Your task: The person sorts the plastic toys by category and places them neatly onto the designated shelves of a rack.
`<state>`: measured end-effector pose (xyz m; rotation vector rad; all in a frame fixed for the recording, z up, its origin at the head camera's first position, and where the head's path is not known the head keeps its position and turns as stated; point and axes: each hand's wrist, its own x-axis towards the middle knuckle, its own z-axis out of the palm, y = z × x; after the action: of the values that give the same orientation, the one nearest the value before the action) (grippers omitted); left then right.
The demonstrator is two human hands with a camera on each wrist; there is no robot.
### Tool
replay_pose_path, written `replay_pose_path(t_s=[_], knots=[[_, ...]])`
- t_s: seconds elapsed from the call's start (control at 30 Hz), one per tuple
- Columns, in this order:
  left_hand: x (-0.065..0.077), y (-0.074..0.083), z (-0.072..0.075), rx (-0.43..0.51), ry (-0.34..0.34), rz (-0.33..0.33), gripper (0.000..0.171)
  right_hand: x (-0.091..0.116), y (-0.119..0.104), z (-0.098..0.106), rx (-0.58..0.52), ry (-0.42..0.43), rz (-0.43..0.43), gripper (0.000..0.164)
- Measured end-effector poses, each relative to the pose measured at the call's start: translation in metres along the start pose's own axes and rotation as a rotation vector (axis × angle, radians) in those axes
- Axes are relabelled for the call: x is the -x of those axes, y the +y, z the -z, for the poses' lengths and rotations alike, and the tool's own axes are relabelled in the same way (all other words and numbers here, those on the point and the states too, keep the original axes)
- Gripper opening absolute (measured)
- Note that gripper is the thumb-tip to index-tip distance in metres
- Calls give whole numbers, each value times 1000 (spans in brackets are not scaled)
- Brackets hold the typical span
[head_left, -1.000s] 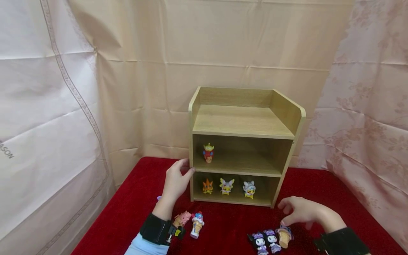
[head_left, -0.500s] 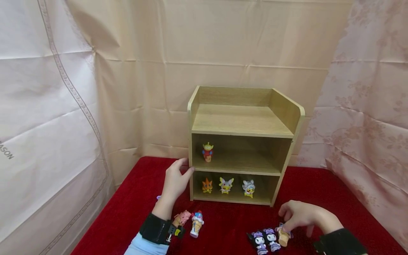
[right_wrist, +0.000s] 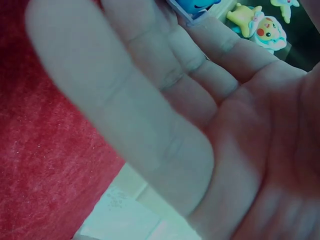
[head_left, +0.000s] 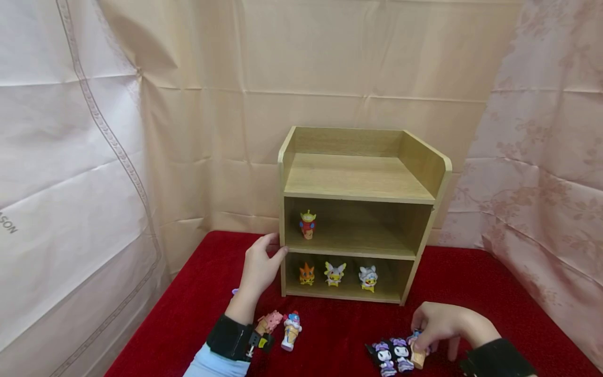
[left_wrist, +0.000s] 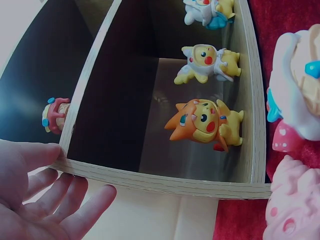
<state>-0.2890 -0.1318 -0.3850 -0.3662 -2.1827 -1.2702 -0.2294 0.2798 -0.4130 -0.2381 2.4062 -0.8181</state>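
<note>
My left hand (head_left: 260,266) rests against the left side panel of a wooden shelf unit (head_left: 358,175). Its thumb touches the front edge; the other fingers lie relaxed along the outer side, as the left wrist view shows. At the front right, my right hand (head_left: 443,325) pinches an ice-cream-cone figurine (head_left: 417,358) with a blue and purple top, partly hidden by the fingers. A bit of blue figure (right_wrist: 195,5) shows at the fingertips in the right wrist view. Beside it lie black-and-purple character figurines (head_left: 384,356).
An alien figurine (head_left: 308,225) stands on the middle shelf. Below it are an orange-hooded figurine (head_left: 306,274), a grey-eared one (head_left: 335,274) and a white-hooded one (head_left: 368,278). A pink cone figurine (head_left: 269,322) and a blue-topped one (head_left: 291,331) lie on the red cloth (head_left: 188,314).
My right hand has come down slightly onto the cone figurine and its fingers have closed around the top. The left hand stays at the shelf's side.
</note>
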Motion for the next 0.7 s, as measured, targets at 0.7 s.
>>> replay_pose_path(t_s=[0.7], knots=[[0, -1, -1, 1, -2, 4, 31, -3, 8, 3, -80, -38, 128, 23]])
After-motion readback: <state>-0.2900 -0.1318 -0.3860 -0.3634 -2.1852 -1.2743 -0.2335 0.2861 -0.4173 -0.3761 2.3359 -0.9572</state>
